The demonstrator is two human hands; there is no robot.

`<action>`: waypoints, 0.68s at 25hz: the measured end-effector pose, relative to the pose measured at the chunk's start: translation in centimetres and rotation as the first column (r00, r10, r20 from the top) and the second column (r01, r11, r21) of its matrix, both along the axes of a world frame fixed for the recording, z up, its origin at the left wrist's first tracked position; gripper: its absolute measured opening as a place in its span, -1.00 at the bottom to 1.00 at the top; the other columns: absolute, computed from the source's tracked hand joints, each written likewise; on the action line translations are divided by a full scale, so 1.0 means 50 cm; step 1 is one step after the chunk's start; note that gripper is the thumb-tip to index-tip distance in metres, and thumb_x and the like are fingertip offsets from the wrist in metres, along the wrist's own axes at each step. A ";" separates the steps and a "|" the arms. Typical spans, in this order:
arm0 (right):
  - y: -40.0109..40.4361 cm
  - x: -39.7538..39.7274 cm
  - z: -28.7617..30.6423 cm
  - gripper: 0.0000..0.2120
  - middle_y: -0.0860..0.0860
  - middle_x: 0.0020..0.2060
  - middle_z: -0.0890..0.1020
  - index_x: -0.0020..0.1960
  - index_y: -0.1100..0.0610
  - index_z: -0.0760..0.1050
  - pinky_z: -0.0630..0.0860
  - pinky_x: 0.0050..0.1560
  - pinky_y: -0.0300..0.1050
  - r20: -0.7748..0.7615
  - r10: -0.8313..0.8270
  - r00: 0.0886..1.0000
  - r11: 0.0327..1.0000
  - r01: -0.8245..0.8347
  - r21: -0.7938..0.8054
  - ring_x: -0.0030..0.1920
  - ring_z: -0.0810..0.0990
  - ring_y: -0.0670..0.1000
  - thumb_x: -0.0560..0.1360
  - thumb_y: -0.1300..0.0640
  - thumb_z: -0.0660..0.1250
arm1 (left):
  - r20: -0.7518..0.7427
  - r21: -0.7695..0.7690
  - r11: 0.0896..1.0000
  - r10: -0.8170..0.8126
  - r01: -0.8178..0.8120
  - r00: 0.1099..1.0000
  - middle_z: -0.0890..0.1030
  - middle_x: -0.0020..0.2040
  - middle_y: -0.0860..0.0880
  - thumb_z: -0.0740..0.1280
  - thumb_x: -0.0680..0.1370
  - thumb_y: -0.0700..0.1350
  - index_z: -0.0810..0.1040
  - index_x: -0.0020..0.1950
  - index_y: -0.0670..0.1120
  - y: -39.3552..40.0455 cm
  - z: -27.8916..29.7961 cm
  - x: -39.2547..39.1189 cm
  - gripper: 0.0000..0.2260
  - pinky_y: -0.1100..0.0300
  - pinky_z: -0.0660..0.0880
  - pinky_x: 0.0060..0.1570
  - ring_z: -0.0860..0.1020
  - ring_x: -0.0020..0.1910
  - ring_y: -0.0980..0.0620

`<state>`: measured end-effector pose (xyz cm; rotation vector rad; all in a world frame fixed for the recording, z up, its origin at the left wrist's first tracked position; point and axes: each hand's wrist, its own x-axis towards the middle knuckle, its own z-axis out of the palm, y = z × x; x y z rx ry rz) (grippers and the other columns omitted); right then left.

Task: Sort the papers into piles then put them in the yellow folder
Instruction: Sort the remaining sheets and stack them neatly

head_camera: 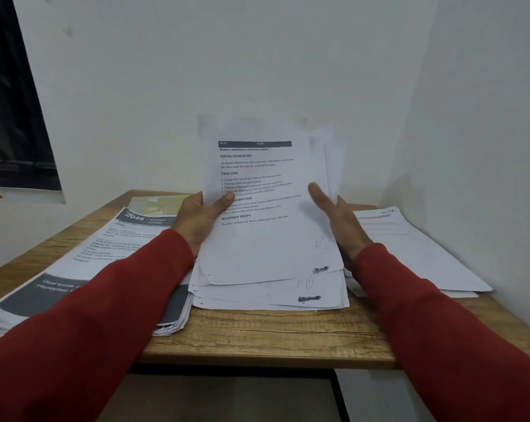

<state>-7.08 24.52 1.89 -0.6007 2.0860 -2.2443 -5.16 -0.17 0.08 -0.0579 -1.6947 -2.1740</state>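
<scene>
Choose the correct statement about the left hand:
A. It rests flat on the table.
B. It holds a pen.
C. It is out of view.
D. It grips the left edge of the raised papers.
D: the left hand grips the raised papers at their left edge, thumb on the printed page.

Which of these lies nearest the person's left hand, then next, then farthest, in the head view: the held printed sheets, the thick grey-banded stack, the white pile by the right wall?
1. Held printed sheets: in the left hand's grip.
2. Thick grey-banded stack: left, beneath the forearm.
3. White pile by the right wall: far right.
</scene>
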 end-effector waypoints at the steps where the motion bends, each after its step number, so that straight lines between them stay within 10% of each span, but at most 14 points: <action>1: 0.002 -0.006 -0.002 -0.57 0.02 0.16 0.69 0.32 0.08 0.48 0.61 0.17 0.03 -0.024 -0.051 0.998 0.998 0.051 -0.028 0.12 0.69 0.02 0.51 0.00 0.46 | -0.007 0.004 1.000 -0.002 0.002 1.000 0.74 -0.11 0.00 0.41 0.56 -0.20 0.63 0.11 -0.15 0.000 0.001 0.001 -0.87 0.20 0.64 -0.25 0.72 -0.18 0.06; 5: 0.023 -0.036 -0.003 -0.66 0.09 -0.08 0.71 0.07 0.24 0.51 0.61 -0.12 -0.11 -0.088 -0.383 0.920 0.924 0.379 -0.059 -0.19 0.70 0.00 0.42 0.15 0.57 | 0.003 0.009 0.992 -0.128 0.128 0.992 0.70 0.14 -0.13 0.39 0.59 -0.11 0.60 0.24 -0.20 0.001 -0.001 0.000 -0.73 0.08 0.65 0.04 0.69 0.06 -0.07; 11: 0.038 -0.057 -0.005 -0.67 0.01 -0.37 0.46 -0.27 0.25 0.45 0.41 -0.28 -0.18 -0.172 -0.425 0.888 0.904 0.409 -0.125 -0.34 0.42 -0.06 0.61 0.11 0.33 | -0.073 -0.006 0.992 -0.123 0.123 0.990 0.69 0.16 -0.07 0.34 0.59 -0.27 0.62 0.26 -0.08 0.009 0.008 0.009 -0.74 0.12 0.65 0.03 0.69 0.03 0.00; 17: 0.160 -0.100 0.009 -0.61 -0.07 -0.41 0.29 -0.37 0.07 0.23 0.28 -0.18 -0.17 -0.125 -0.900 0.417 0.434 0.882 -0.182 -0.24 0.30 -0.01 0.61 0.21 0.24 | -0.141 0.132 0.987 -0.077 0.096 0.987 0.66 0.23 -0.12 0.34 0.57 -0.34 0.59 0.33 -0.07 -0.016 0.026 0.017 -0.64 -0.04 0.58 0.18 0.62 0.21 -0.15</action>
